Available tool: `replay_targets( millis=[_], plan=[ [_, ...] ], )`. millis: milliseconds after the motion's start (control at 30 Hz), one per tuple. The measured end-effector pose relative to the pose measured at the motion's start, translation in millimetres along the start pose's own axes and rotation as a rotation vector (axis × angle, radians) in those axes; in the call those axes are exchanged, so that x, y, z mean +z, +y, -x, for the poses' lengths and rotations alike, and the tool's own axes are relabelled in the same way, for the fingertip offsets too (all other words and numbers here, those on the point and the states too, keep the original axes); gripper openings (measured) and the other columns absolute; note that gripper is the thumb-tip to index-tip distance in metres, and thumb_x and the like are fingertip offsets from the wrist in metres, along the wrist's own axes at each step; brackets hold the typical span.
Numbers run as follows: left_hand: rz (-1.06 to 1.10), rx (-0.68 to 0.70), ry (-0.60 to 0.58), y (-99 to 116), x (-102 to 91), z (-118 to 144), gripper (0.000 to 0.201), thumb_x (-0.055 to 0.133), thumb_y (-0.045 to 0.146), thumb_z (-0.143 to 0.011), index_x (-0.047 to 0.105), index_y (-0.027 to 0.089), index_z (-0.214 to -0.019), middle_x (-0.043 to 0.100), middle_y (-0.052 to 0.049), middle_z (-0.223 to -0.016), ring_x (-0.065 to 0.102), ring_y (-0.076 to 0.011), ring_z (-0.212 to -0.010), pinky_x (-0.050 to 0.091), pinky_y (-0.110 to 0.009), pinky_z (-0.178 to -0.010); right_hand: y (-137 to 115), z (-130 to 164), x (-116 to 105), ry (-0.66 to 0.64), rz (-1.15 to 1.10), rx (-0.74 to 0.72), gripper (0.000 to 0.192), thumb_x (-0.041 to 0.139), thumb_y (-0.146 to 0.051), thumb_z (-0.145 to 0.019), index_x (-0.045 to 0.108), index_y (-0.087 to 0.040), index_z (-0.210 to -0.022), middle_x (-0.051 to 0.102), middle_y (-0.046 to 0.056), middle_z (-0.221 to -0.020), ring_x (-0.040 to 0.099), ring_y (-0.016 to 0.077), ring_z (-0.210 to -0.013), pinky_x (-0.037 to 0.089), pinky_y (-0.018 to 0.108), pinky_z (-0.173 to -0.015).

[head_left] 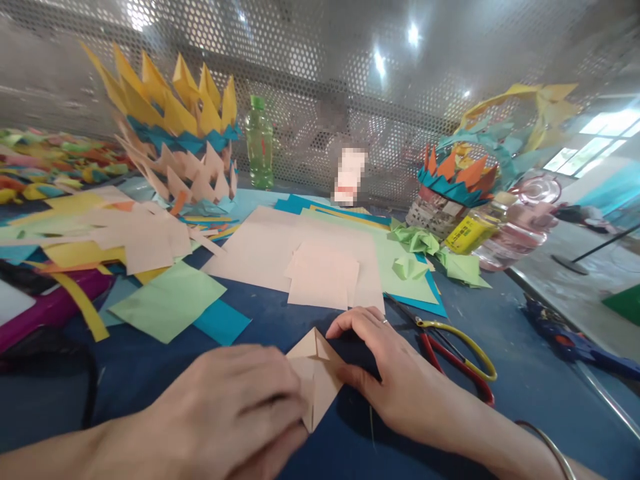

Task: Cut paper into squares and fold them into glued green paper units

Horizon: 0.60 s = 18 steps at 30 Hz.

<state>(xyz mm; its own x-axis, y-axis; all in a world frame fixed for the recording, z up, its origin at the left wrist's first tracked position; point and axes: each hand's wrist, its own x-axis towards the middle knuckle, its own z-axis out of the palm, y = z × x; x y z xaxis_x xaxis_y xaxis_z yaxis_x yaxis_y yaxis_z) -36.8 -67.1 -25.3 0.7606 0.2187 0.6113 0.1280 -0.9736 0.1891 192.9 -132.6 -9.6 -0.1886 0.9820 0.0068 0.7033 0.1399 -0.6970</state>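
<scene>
At the bottom centre of the frame we see a folded piece point(316, 377) of pale peach paper, matte and crisply creased into a pointed, kite-like shape, lying on the dark blue desk point(510, 373). The left hand point(235, 407) lies knuckles up over its left part, fingers pressed together and curled down on the paper. The right hand point(390, 370) rests just to the right, its thumb touching the paper's right edge and its fingers loosely spread and arched onto the desk above the point.

Just right of that hand lie scissors point(457, 357) with glossy red and yellow loop handles. Above the hands, in the middle of the frame, flat peach sheets point(310, 263) overlap, with light green and teal sheets under them. At left of centre lie a light green square point(167, 300) and a yellow strip point(85, 307). At upper left stands a spiky bowl point(175, 127) built of yellow, teal and peach paper triangles; beside it is a translucent green bottle point(260, 143). At upper right is a smaller basket point(455, 180) of orange and teal points, with crumpled green folds point(415, 240) near it. A perforated metal screen point(320, 60) runs across the top.
</scene>
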Motion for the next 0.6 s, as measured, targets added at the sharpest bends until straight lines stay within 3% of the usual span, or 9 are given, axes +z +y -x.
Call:
replay_targets(
  millis=[67, 200, 367, 600],
  plan=[
    [0.042, -0.127, -0.076, -8.0, -1.7, -4.7, 0.018, 0.048, 0.016, -0.093, 0.064, 0.022, -0.098, 0.067, -0.002, -0.091, 0.063, -0.0138, -0.083, 0.051, -0.023, -0.074, 0.2, 0.6, 0.6, 0.01, -0.002, -0.015, 0.032, 0.057, -0.003, -0.082, 0.051, -0.024, -0.105, 0.055, 0.001, -0.11, 0.05, 0.0179, -0.108, 0.04, 0.037, -0.099],
    [0.054, -0.36, -0.173, -23.3, 2.3, -9.9, 0.014, 0.05, 0.026, -0.094, 0.059, 0.021, -0.104, 0.063, -0.004, -0.098, 0.06, -0.017, -0.091, 0.049, -0.028, -0.078, -0.4, 0.6, 1.8, 0.018, -0.011, -0.035, 0.035, 0.057, -0.001, -0.078, 0.052, -0.023, -0.105, 0.056, 0.002, -0.108, 0.051, 0.0191, -0.106, 0.041, 0.038, -0.097],
    [0.173, -0.455, -0.237, -23.1, 4.8, -14.9, 0.014, 0.055, 0.029, -0.09, 0.06, 0.022, -0.102, 0.063, -0.001, -0.094, 0.059, -0.0154, -0.087, 0.048, -0.026, -0.076, -2.5, -1.1, 1.7, 0.033, -0.018, -0.06, 0.032, 0.058, -0.003, -0.079, 0.053, -0.022, -0.104, 0.057, 0.004, -0.106, 0.052, 0.0205, -0.103, 0.042, 0.04, -0.095],
    [0.347, -0.57, -0.274, -17.4, 0.7, -24.1, 0.025, 0.059, 0.014, -0.079, 0.061, 0.024, -0.101, 0.061, 0.005, -0.081, 0.057, -0.0106, -0.074, 0.046, -0.021, -0.068, -0.7, -0.4, 2.5, 0.059, 0.005, -0.101, 0.032, 0.058, -0.002, -0.078, 0.053, -0.022, -0.103, 0.058, 0.004, -0.105, 0.053, 0.0207, -0.102, 0.041, 0.041, -0.096]
  ],
)
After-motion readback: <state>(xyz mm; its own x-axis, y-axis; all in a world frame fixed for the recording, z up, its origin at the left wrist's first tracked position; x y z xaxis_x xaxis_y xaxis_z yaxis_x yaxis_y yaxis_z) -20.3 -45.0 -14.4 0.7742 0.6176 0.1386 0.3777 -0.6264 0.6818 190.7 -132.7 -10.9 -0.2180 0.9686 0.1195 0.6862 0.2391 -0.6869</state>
